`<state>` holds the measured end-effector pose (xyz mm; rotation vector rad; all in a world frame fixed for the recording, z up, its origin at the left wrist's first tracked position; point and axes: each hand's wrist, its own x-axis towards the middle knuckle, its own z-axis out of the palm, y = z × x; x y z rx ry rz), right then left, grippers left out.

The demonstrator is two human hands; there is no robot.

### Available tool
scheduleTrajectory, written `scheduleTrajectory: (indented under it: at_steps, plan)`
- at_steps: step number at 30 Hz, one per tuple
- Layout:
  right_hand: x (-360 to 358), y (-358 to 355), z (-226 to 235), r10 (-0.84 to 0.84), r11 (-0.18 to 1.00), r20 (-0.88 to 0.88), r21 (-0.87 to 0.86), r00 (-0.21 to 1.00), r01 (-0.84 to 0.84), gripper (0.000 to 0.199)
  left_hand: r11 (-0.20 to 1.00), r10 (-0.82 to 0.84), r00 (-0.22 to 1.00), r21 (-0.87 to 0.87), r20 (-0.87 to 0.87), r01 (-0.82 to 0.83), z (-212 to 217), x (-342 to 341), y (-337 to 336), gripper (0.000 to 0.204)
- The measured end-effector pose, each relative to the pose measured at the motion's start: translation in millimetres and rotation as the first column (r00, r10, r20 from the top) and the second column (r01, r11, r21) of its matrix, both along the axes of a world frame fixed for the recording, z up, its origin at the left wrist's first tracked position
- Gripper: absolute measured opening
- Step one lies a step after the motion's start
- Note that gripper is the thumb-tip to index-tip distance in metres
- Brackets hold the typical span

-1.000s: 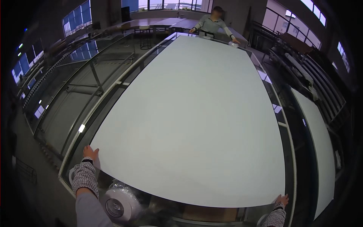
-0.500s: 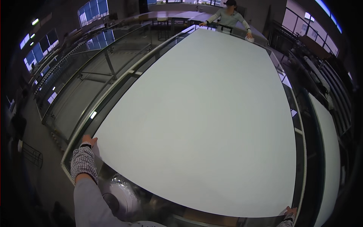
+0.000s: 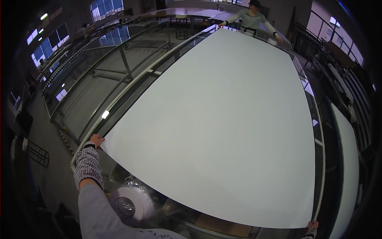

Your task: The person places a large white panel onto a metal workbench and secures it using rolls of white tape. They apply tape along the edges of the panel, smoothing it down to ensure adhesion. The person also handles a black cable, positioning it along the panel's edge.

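Your left hand (image 3: 96, 140) pinches the near left corner of the big white sheet (image 3: 223, 131); your right hand (image 3: 312, 225) grips the near right corner, fingers mostly hidden. The sheet spans the long glass table (image 3: 119, 85). A co-worker (image 3: 250, 18) holds the far edge; uneven pulling could crease or skew it.

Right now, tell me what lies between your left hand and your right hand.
In the head view, only the near edge of the large white sheet spans from the left hand to the right hand; each grips a corner.
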<state>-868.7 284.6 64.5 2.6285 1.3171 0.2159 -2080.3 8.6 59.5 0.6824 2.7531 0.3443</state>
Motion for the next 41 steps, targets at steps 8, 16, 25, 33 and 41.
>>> scheduleTrajectory:
  at_steps: [8, 16, 25, 33, 41]
  plan:
    - [-14.8, -7.8, 28.2, 0.349, 0.917, -0.093, 0.239, 0.933, -0.319, 0.022, 0.990, 0.058, 0.980, 0.117, 0.188, -0.081, 24.1, 0.4, -9.9, 0.028]
    - [-64.9, -24.5, 54.7, 0.444, 0.873, -0.053, 0.251, 0.894, -0.419, 0.022, 0.995, -0.050, 0.991, 0.091, 0.123, 0.039, 15.3, -10.9, -11.9, 0.026]
    - [-75.4, -28.9, 54.3, 0.295, 0.927, -0.100, 0.271, 0.950, -0.259, 0.017, 0.983, -0.181, 0.975, 0.015, -0.133, 0.185, 24.9, -14.1, -8.9, 0.030]
    - [-68.0, -15.5, 85.1, 0.499, 0.748, 0.077, 0.466, 0.863, -0.473, 0.014, 0.927, -0.324, 0.882, 0.072, -0.343, 0.369, 81.4, 11.8, -3.6, 0.031]
    - [-130.3, -10.9, 227.6, 0.419, 0.845, -0.012, 0.371, 0.908, -0.385, 0.016, 0.914, -0.244, 0.925, 0.249, -0.290, 0.319, 196.6, 82.3, 4.5, 0.026]
